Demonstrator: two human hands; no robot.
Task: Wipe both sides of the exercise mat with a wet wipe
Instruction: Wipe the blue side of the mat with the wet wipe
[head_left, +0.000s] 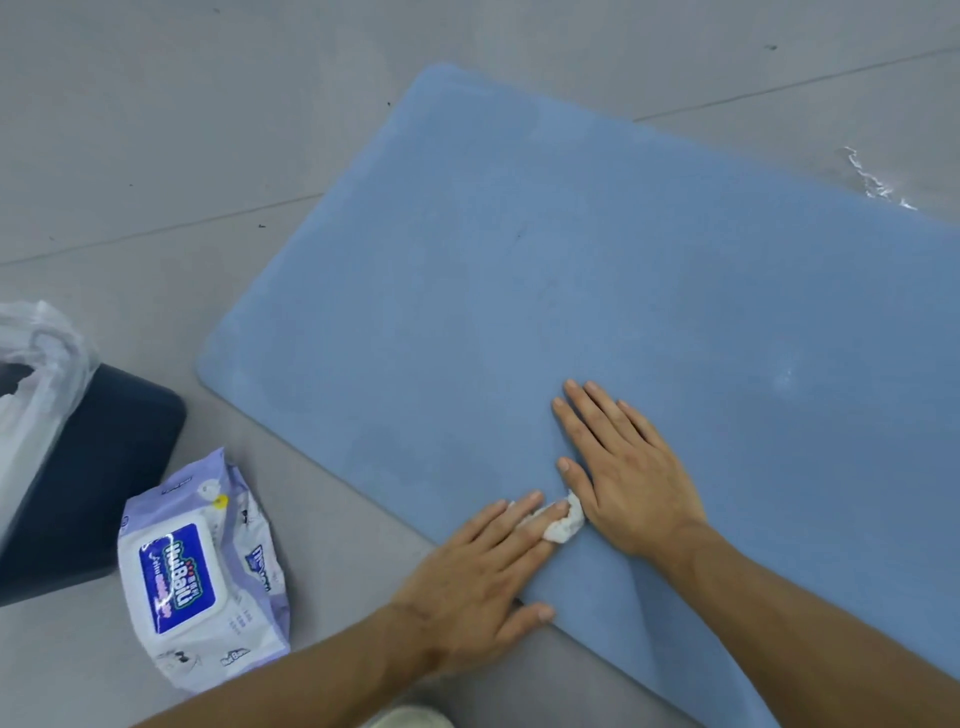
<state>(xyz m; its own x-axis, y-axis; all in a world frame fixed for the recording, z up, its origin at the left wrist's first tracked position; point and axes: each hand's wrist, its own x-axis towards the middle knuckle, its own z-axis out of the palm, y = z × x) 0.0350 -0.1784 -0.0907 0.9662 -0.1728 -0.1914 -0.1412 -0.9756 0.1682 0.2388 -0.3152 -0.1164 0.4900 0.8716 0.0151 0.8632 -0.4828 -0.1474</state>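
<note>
- One flat blue exercise mat (571, 260) with rounded corners lies on the grey tiled floor (156, 130). Its near long edge runs slantwise under my left wrist.
- There is one crumpled white wet wipe (563, 525). It sits on the mat close to that near edge, between my two hands.
- My left hand (483, 571) lies palm down across the mat's edge. Its fingers are almost straight and rest over the wipe, pressing it to the mat. This grip is not curled round the wipe, and white shows between two fingers.
- My right hand (623, 478) lies flat on the mat just beyond the wipe, four fingers straight and close together. This grip holds nothing. The thumb reaches toward the wipe, but I cannot tell whether it touches.
- One soft lilac-and-white pack of wet wipes (202, 571), with a white flip lid and a blue label, lies on the floor left of my left forearm, apart from the mat.
- One dark navy bin (104, 467) stands at the left edge, with one thin white plastic bag (36, 364) in it.
- One shiny wet streak (878, 182) marks the floor beside the mat's far edge.
</note>
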